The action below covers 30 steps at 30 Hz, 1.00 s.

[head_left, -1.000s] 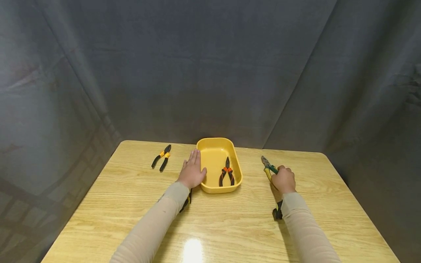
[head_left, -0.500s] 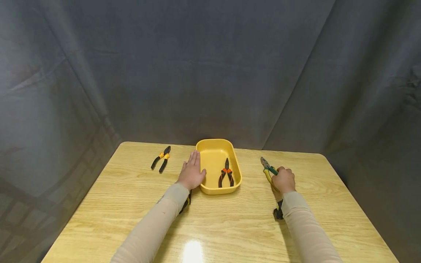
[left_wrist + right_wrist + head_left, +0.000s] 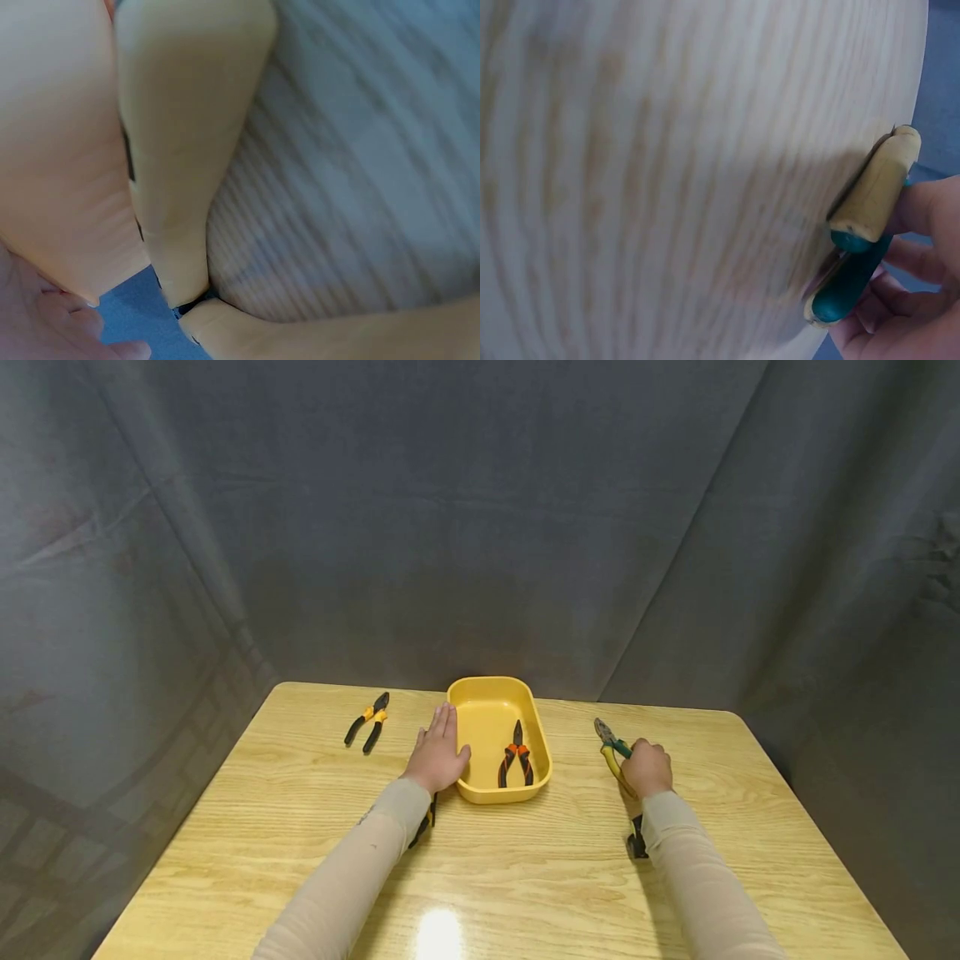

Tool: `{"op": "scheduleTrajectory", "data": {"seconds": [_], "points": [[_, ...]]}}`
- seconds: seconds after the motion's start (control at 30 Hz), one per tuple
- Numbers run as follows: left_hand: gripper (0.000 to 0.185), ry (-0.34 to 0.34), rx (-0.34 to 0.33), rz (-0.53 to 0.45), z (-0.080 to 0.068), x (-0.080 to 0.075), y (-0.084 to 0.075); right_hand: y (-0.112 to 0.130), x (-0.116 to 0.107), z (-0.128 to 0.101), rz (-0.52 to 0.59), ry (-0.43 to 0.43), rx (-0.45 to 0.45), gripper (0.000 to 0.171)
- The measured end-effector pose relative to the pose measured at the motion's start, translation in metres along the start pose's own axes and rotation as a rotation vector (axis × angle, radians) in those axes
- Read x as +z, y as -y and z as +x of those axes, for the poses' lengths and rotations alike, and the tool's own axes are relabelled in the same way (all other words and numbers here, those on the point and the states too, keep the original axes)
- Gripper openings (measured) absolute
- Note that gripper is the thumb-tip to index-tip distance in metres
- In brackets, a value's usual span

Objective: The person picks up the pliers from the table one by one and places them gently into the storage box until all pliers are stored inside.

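In the head view my left hand [image 3: 437,758] rests on the left rim of a yellow bin [image 3: 502,796], fingers straight, thumb toward its inside. Long-nose pliers [image 3: 504,770] with black and orange handles lie spread in the bin. To the right, my right hand [image 3: 648,769] holds pliers [image 3: 611,754] with yellow and green handles, head pointing away from me. Fingers curl at these handles [image 3: 855,281] in the right wrist view. A forked yellow shape [image 3: 184,150] with dark edge marks fills much of the left wrist view; I cannot tell its kind.
Pliers [image 3: 376,721] with black and yellow handles lie spread at the table's back left. Black and yellow parts [image 3: 424,827] show beneath the left wrist, and a black object [image 3: 637,839] beneath the right. Grey cloth [image 3: 480,527] hangs behind the wooden table [image 3: 540,885].
Both hands keep their places, and the bin and pliers stay put. Slightly less of the black object under the right wrist shows now.
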<state>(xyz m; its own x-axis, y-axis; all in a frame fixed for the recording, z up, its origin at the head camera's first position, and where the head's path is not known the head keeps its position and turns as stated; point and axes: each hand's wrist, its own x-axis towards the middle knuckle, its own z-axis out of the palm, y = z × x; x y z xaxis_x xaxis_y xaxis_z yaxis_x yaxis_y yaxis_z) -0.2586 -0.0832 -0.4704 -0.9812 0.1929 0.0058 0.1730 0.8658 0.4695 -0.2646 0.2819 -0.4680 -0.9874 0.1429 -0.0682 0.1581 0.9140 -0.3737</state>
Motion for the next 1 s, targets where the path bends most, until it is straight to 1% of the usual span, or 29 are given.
{"op": "scheduleTrajectory", "data": {"seconds": [0.13,0.3,0.43,0.6,0.83,1.0], "points": [[0.075,0.002,0.006,-0.006,0.0,0.001,0.0,0.002,-0.003,0.002,-0.05,0.01,-0.009,0.031],[0.075,0.004,0.01,-0.015,-0.001,0.0,0.0,0.005,-0.004,0.003,-0.071,0.039,-0.009,0.035],[0.075,0.01,0.007,-0.014,0.0,-0.001,0.0,0.005,-0.005,0.003,-0.07,0.032,-0.006,0.034],[0.075,0.01,0.005,-0.011,0.0,-0.001,0.0,0.001,-0.005,0.006,-0.079,0.032,-0.03,0.033],[0.075,0.008,0.005,-0.012,0.0,0.0,0.0,-0.005,-0.004,0.01,-0.051,0.028,-0.071,0.022],[0.075,0.008,0.007,-0.011,0.001,0.0,0.002,-0.006,-0.003,0.01,-0.036,0.034,-0.074,0.021]]}}
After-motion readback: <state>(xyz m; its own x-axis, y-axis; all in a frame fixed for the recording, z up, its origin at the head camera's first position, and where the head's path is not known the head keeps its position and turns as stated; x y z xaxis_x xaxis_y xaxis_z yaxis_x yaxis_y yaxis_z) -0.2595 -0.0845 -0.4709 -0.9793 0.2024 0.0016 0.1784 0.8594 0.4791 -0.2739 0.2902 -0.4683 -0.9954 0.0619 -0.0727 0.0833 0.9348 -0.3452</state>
